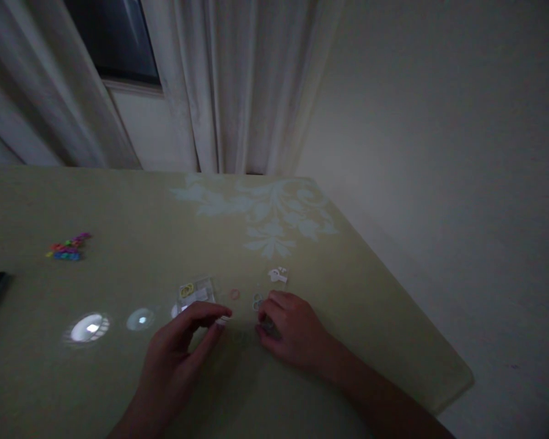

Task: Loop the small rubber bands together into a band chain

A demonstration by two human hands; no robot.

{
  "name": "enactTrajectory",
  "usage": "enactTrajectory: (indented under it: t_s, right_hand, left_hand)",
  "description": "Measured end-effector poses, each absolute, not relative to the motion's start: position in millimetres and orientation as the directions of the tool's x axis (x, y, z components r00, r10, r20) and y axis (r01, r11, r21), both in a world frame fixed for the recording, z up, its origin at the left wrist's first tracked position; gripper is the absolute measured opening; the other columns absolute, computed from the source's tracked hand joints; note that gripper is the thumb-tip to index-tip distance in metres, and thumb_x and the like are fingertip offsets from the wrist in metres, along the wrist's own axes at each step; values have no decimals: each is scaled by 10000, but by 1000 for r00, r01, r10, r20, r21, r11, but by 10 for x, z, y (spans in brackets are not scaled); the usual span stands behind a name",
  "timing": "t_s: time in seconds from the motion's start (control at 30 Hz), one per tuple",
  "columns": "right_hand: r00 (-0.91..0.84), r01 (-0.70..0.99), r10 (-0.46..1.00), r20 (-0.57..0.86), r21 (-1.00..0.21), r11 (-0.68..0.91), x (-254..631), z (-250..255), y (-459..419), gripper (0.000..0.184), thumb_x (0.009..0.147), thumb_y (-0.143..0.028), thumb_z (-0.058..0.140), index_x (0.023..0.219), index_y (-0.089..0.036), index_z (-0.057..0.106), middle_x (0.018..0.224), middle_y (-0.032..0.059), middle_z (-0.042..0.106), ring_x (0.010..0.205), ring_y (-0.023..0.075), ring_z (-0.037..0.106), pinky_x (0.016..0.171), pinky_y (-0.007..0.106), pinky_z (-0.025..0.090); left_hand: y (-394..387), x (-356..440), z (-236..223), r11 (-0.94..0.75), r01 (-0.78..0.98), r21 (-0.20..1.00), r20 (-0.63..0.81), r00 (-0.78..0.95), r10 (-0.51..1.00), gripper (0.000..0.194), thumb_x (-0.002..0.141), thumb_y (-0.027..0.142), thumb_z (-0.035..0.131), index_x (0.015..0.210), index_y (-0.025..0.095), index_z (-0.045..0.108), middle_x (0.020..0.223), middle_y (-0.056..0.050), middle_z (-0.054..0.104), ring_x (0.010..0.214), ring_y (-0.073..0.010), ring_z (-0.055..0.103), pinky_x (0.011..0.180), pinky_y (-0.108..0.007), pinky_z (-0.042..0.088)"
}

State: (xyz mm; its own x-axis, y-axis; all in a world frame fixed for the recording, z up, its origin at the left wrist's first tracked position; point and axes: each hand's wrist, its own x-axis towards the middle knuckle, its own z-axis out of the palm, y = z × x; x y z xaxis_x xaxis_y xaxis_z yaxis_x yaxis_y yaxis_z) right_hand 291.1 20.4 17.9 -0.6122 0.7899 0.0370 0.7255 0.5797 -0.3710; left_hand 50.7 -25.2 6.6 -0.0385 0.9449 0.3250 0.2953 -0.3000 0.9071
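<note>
Small white piece (223,319) is sitting between the left hand's (169,352) thumb and fingertips, just above the table (137,390).
On the head view, I'm watching from afar as the left hand is pinching it, palm turned inward; the right hand (295,329) is curling low over the tabletop, and I'm failing to tell whether its fingers are gripping anything. Grey rings (257,302) are lying just beyond those fingers, a pinkish ring (235,294) is resting between the hands, and a clear box (209,284) is showing yellow bands (186,289) behind the left hand. White cut-out shapes (277,275) are lying beyond the right hand; a multicoloured pile (68,249) is sitting well apart, far left.
</note>
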Motion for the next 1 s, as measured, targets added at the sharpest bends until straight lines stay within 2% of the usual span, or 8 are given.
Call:
enactTrajectory:
  t_s: [0.17, 0.3, 0.37, 0.43, 0.53, 0.6, 0.8, 1.0]
  right_hand:
    - [-618, 761, 786, -21, -265, 592, 2903, 142, 197, 49, 930, -217, 678, 959, -179, 688, 941, 68, 699, 867, 216, 631, 798, 321, 467]
    - [-624, 767, 779, -60, -238, 596, 2899, 137, 190, 80, 930, -236, 680, 949, -158, 678, 961, 98, 697, 882, 237, 625, 811, 345, 474]
    - [-614, 758, 788, -56, -320, 568, 2893, 154, 182, 82, 895, -222, 703, 931, -159, 664, 954, 86, 687, 875, 230, 616, 802, 338, 469]
    - [-590, 704, 807, -13, -499, 506, 2884, 177, 168, 69, 871, -182, 690, 923, -170, 647, 914, 45, 660, 830, 192, 598, 764, 300, 453]
    - [-557, 490, 830, 35, -793, 362, 2862, 206, 130, 49, 890, -161, 628, 929, -188, 618, 844, -15, 593, 742, 130, 544, 686, 235, 419]
    - [-562, 357, 827, 26, -894, 271, 2845, 217, 97, 26, 902, -176, 613, 921, -191, 604, 804, -35, 549, 701, 111, 498, 652, 215, 399]
    - [-600, 194, 799, -35, -975, 104, 2788, 237, 9, 96, 934, -272, 632, 925, -188, 587, 764, -46, 487, 660, 104, 413, 595, 212, 351]
    - [-565, 148, 823, -62, -989, 27, 2740, 253, -37, 239, 989, -412, 628, 947, -178, 607, 768, -35, 494, 679, 113, 420, 603, 227, 343]
  left_hand:
    - [-233, 493, 112, -312, 304, 900, 353, -89, 931, 135, 938, 232, 705, 1017, 312, 779, 967, 38, 804, 891, -113, 763, 809, -159, 595]
    - [-199, 471, 109, -385, 321, 865, 431, -83, 899, 141, 931, 194, 697, 990, 301, 765, 956, 33, 769, 903, -110, 735, 813, -155, 582]
    - [-191, 463, 80, -426, 336, 840, 463, -32, 886, 175, 942, 167, 679, 1006, 307, 761, 963, 31, 758, 916, -110, 730, 827, -158, 576]
    - [-196, 465, 45, -458, 360, 812, 474, 50, 879, 213, 953, 147, 669, 1041, 317, 764, 980, 30, 762, 930, -111, 736, 845, -162, 573]
    - [-223, 498, 2, -512, 360, 780, 482, 175, 858, 270, 966, 121, 652, 1101, 327, 764, 1020, 20, 778, 947, -115, 751, 848, -168, 578]
    - [-243, 530, -13, -536, 338, 774, 487, 225, 844, 302, 967, 96, 636, 1117, 327, 760, 1031, 14, 785, 943, -118, 762, 836, -169, 587]
    - [-276, 572, 6, -536, 312, 784, 474, 256, 843, 309, 962, 70, 625, 1122, 304, 747, 987, -9, 797, 896, -146, 778, 805, -204, 611]
    - [-285, 575, 71, -540, 333, 773, 472, 266, 840, 266, 962, 88, 637, 1086, 295, 750, 963, -4, 782, 859, -138, 765, 765, -191, 604]
